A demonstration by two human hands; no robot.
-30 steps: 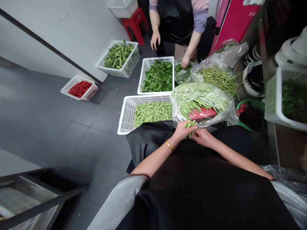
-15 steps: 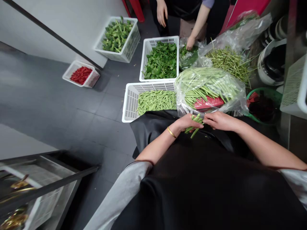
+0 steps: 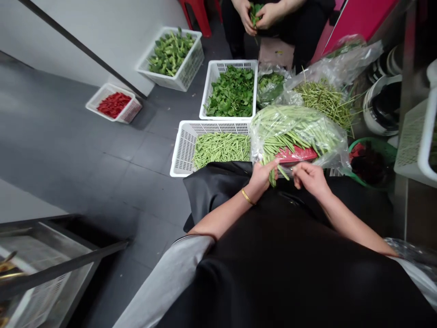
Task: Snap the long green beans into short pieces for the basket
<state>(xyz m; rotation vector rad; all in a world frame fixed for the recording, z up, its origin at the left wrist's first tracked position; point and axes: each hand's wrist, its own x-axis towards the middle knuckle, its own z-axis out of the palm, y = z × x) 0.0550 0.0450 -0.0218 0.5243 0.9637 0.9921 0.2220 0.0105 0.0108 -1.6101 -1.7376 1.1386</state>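
Note:
My left hand [image 3: 260, 179], with a gold bangle at the wrist, is closed around a small bunch of green beans [image 3: 282, 172], whose ends stick out past the fingers. Just to the right, my right hand [image 3: 311, 178] is curled with its fingertips pinched together, apart from the bunch. Whatever it may hold is too small to make out. Beyond both hands lies a clear plastic bag [image 3: 327, 136] of long green beans [image 3: 285, 139] over something red. Left of the bag, a white basket [image 3: 184, 148] holds short pieces of green bean [image 3: 221, 146].
A co-worker's hands [image 3: 259, 16] hold leafy greens at the far side. Further white baskets hold leafy greens [image 3: 232, 93], green stalks [image 3: 172, 52] and red peppers [image 3: 114, 105]. A green basin [image 3: 375, 182] stands at right, a metal rack [image 3: 68, 269] at lower left.
My right hand has drawn away from the bunch, and my left hand has turned, its beans now pointing down right. The co-worker's hands have come together, lifting greens from the bag.

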